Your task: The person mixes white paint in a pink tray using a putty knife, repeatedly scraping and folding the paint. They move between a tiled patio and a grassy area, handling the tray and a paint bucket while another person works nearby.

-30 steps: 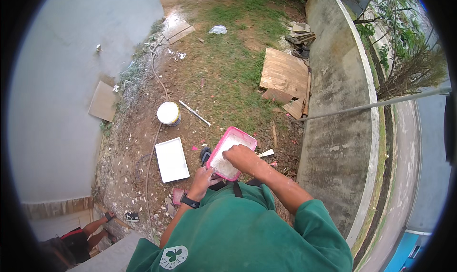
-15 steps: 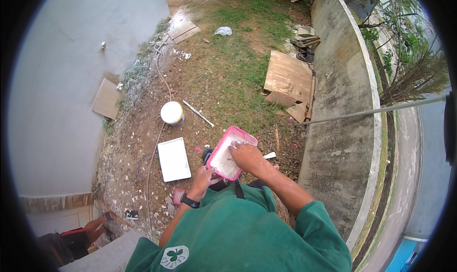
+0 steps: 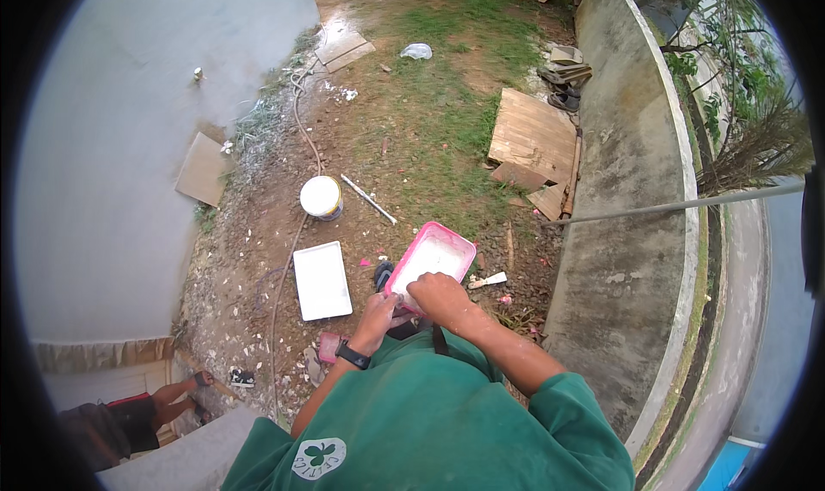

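In front of my body is a pink plastic tub (image 3: 468,248) with white, paste-like stuff inside. My left hand (image 3: 375,319) grips its near left edge; a dark watch is on that wrist. Over the near end of the tub, my right hand (image 3: 440,297) is closed, knuckles up and specked with white. Its fingertips are hidden, and whatever they hold cannot be made out. A putty knife with a white-smeared blade (image 3: 490,279) lies on the ground just right of the tub.
A white tray (image 3: 302,285) and a bucket with a white top (image 3: 320,197) stand left of the tub, by a hose (image 3: 276,315) and a white-specked stick (image 3: 369,200). Wooden boards (image 3: 533,134) lie near the right wall (image 3: 614,199). Another person's legs (image 3: 172,401) show at lower left.
My right hand has moved from the middle of the tub to its near end, closer to my left hand. The left keeps its grip. The view has shifted slightly.
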A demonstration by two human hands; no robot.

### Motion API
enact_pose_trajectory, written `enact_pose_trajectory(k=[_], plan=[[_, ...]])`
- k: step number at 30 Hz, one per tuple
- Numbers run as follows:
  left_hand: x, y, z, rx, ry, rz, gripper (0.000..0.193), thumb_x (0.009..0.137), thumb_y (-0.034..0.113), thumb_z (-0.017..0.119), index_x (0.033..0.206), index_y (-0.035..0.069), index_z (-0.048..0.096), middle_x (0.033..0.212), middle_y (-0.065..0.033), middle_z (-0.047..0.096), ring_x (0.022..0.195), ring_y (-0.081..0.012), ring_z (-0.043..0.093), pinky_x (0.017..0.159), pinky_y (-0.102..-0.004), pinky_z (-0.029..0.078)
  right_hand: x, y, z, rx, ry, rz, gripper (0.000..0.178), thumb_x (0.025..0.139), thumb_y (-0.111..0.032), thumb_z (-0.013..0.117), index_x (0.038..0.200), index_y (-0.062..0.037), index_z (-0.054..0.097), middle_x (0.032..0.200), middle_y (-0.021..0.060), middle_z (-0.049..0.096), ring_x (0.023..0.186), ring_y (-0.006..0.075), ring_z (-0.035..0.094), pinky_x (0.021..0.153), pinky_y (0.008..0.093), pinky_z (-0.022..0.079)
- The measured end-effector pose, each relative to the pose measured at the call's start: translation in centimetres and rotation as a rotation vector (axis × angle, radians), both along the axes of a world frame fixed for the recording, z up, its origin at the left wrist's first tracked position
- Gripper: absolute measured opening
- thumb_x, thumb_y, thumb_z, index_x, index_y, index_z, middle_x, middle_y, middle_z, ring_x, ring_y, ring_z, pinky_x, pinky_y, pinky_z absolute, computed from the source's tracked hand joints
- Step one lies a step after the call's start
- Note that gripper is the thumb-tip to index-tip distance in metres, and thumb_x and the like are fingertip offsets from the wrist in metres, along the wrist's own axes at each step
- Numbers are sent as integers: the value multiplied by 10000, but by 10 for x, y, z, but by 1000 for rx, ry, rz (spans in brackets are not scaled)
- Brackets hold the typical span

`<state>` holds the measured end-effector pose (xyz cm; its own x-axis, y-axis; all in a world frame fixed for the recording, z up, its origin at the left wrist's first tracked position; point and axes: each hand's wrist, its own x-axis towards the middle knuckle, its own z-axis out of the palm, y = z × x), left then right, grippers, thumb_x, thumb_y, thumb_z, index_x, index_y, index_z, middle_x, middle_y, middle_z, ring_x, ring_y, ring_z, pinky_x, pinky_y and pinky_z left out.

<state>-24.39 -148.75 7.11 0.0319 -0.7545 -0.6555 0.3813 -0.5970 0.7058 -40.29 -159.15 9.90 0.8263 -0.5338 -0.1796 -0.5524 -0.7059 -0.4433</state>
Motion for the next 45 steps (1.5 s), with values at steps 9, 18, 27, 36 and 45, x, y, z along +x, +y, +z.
enact_pose_trajectory(k=[9, 18, 27, 36, 45], plan=[[1, 3, -2, -32, 6, 3, 398, 1087, 212, 491, 1400, -29, 540, 1301, -158, 660, 1163, -270, 684, 1057, -497, 541, -8, -10, -15, -54, -164, -69, 108, 831, -67, 650, 906, -48, 725, 875, 173, 712, 849, 382, 717, 764, 497, 569], [-3, 4, -9, -28, 17, -26, 395, 1085, 210, 498, 1408, -15, 535, 1290, -133, 661, 1166, -257, 673, 1056, -499, 542, -20, -37, -4, -110, -133, -213, 123, 854, -84, 640, 911, -43, 740, 805, 206, 699, 815, 413, 721, 737, 522, 572], [-5, -1, -6, -40, -20, -43, 365, 1095, 225, 487, 1380, 8, 561, 1297, -119, 653, 1155, -244, 675, 1031, -498, 558, -13, 1, -15, -127, -227, -60, 137, 880, -144, 651, 917, -33, 722, 961, 158, 715, 948, 362, 727, 796, 464, 613], [-7, 3, -10, 2, 16, -56, 363, 1094, 213, 477, 1379, 5, 563, 1314, -145, 650, 1153, -263, 680, 1037, -505, 553, -28, 3, -21, -93, -50, -46, 91, 855, -114, 662, 875, -47, 720, 936, 151, 699, 942, 333, 721, 768, 463, 613], [-3, 3, -8, -39, 11, -48, 354, 1088, 184, 472, 1335, -54, 559, 1262, -163, 663, 1156, -289, 681, 1031, -505, 574, -27, 6, -21, -57, -113, 32, 115, 865, -109, 642, 917, -45, 723, 958, 148, 706, 931, 359, 728, 794, 465, 604]])
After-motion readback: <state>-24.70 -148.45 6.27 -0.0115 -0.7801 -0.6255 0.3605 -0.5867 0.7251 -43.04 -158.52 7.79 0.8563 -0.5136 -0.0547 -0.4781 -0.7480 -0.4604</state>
